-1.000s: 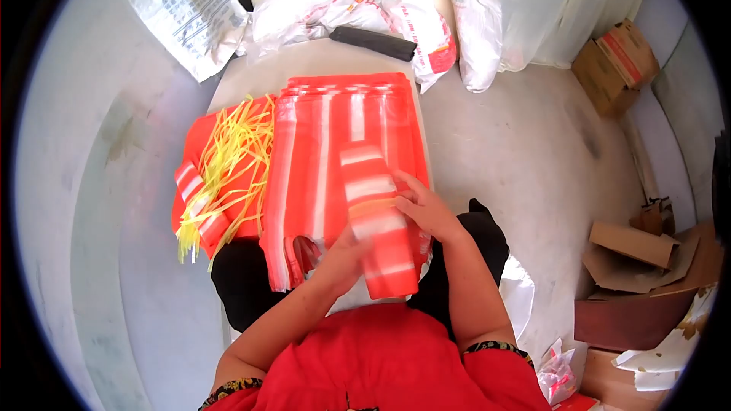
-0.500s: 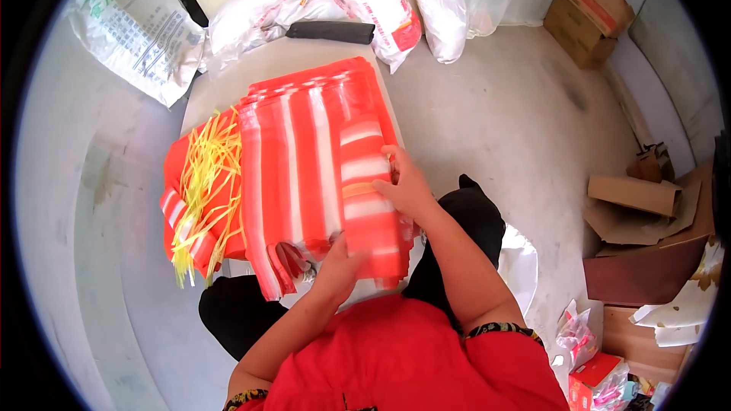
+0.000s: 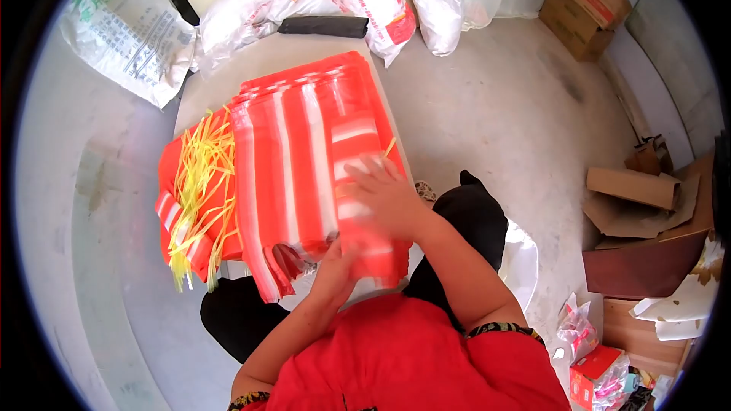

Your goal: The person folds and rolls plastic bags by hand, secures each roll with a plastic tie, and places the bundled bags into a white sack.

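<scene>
A stack of red-and-white striped plastic sheets (image 3: 293,160), perhaps bags, lies in front of me. On its right side rests a narrow folded striped bundle (image 3: 354,128). My right hand (image 3: 390,196) lies on this bundle, fingers spread and slightly blurred, palm down. At the bundle's near left edge, my left hand (image 3: 333,274) has its thumb on top, gripping the edge; its other fingers are partly hidden. A bunch of thin yellow plastic strips (image 3: 204,183) lies left of the stack. One yellow strip end (image 3: 391,146) pokes out beyond my right hand.
The stack sits on a light tabletop (image 3: 228,68), with a black roll (image 3: 324,27) at its far end. White printed sacks (image 3: 137,38) stand behind it. Cardboard boxes (image 3: 582,11) are at the back right, and an open carton (image 3: 647,259) is at right.
My right hand has gone from holding the bundle's right edge beside a yellow strip to lying spread across its top. The strip has shifted to the far right edge. My left hand stays nearly in place.
</scene>
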Available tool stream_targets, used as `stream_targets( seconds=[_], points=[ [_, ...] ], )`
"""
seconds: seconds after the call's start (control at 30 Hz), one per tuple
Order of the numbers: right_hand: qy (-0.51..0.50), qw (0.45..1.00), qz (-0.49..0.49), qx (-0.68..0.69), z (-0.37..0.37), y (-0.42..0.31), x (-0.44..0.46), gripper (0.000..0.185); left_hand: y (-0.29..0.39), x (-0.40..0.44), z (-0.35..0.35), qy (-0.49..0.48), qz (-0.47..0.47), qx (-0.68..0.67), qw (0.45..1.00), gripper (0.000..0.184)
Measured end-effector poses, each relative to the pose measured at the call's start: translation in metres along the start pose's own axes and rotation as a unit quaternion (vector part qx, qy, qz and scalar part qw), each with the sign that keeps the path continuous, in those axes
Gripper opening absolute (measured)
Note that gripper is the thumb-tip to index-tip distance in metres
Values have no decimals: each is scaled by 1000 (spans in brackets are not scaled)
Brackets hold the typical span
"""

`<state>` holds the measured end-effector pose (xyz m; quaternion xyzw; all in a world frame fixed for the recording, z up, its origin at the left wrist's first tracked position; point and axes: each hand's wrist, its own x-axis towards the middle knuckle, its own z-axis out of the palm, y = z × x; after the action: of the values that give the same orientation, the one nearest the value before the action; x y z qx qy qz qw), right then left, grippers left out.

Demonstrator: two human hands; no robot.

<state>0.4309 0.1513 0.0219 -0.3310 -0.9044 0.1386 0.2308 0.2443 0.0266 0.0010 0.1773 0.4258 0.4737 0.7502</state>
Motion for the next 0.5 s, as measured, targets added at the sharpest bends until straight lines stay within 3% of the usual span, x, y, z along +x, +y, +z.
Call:
stream_targets(
  seconds=[0.07,0.2,0.5],
  points=[
    [0,1000,15,-2,5,-6,2,64,3,-3,10,-10,20,58,998,40],
    [-24,999,28,-14,4,-8,11,68,0,0,13,14,10,45,999,44],
    [-33,996,76,27,18,27,57,62,-2,4,-4,8,-38,96,995,45]
  ],
)
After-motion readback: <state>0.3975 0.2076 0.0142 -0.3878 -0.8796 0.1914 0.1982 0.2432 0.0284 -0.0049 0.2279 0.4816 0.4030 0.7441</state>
